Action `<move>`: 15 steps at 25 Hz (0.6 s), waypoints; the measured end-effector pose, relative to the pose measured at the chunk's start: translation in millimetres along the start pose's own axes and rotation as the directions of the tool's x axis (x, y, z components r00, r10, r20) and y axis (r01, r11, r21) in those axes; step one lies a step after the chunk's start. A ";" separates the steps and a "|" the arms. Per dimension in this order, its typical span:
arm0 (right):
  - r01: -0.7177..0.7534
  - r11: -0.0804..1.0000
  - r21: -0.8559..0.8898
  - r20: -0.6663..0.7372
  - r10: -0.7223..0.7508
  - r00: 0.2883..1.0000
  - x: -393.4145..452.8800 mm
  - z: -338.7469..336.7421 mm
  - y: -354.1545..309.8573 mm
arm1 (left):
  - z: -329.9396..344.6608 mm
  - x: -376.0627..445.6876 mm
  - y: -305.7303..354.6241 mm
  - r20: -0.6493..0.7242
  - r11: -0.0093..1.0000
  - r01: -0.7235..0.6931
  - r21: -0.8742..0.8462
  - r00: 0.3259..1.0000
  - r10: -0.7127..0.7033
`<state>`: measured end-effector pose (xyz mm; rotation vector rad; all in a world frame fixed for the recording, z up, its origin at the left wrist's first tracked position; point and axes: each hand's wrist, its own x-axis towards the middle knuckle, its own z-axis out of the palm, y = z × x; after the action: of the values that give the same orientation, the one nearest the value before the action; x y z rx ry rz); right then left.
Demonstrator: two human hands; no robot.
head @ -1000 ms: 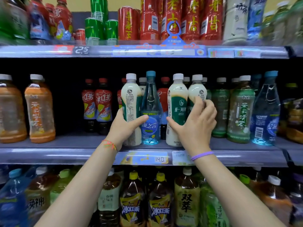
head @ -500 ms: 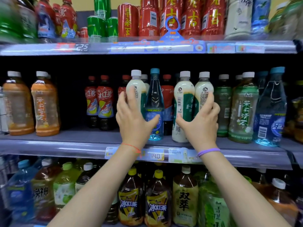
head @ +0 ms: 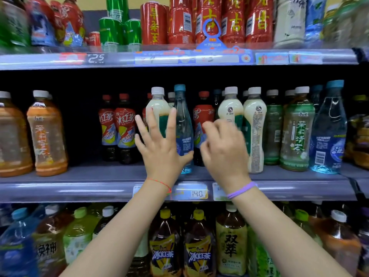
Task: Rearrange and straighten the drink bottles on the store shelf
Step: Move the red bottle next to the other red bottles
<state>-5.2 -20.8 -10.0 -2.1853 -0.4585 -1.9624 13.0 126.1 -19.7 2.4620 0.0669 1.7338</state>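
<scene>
You are looking at a top-rail price tag point(head: 96, 58) showing "2.5" and a middle-rail price tag point(head: 196, 193) showing "14.0". The red-labelled bottles point(head: 124, 124) on the middle shelf are carrying "冰红茶", the green tea bottle point(head: 297, 134) is reading "茉莉清茶", and the orange bottle point(head: 47, 134) is showing "茉莉蜜茶", blurred. Below, two yellow-capped bottles point(head: 197, 254) are displaying "冰红茶" and the bottle beside them point(head: 231, 246) is reading "双萃". The red cans point(head: 235, 21) up top are showing "吉" in yellow; other print is staying too blurred to read.
</scene>
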 end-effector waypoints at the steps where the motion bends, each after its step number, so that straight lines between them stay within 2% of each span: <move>1: 0.015 1.000 0.012 0.133 -0.017 0.991 5.7 4.4 -13.0 | -1.0 -0.2 -8.8 -0.003 0.999 0.024 -0.034 1.000 -0.024; 2: -0.045 0.999 -0.011 0.313 0.046 0.949 11.7 10.2 -23.5 | -1.4 -0.9 -18.0 0.003 0.997 0.044 -0.059 0.999 -0.044; 4: -0.193 0.966 -0.170 0.603 0.257 0.755 21.1 27.6 -31.7 | -1.9 -2.2 -34.4 0.042 0.992 0.079 -0.095 0.996 -0.075; 5: -0.233 0.943 -0.236 0.682 0.332 0.651 26.5 34.4 -33.2 | -2.0 -2.3 -41.2 0.074 0.988 0.096 -0.117 0.993 -0.087; 6: -0.273 0.925 -0.265 0.720 0.378 0.582 32.1 40.8 -33.1 | -2.5 -1.9 -46.5 0.110 0.983 0.111 -0.148 0.989 -0.095; 8: -0.331 0.903 -0.274 0.733 0.419 0.535 40.4 51.5 -32.8 | -5.4 -1.1 -53.8 0.185 0.960 0.131 -0.247 0.979 -0.086; 10: -0.321 0.905 -0.280 0.701 0.421 0.575 40.5 53.4 -33.2 | -9.2 -1.0 -57.1 0.276 0.909 0.208 -0.360 0.955 -0.109; 13: -0.207 0.927 -0.311 0.576 0.358 0.735 22.2 42.8 -42.9 | -8.5 2.3 -67.0 0.461 0.808 0.395 -0.437 0.870 -0.176; 15: -0.171 0.948 -0.268 0.465 0.283 0.839 8.2 33.2 -48.0 | -6.3 5.4 -71.4 0.518 0.753 0.441 -0.488 0.841 -0.156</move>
<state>10.5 36.0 -9.6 -2.7423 -0.0291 -1.3620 11.7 197.9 -21.9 2.1346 -0.0982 0.8326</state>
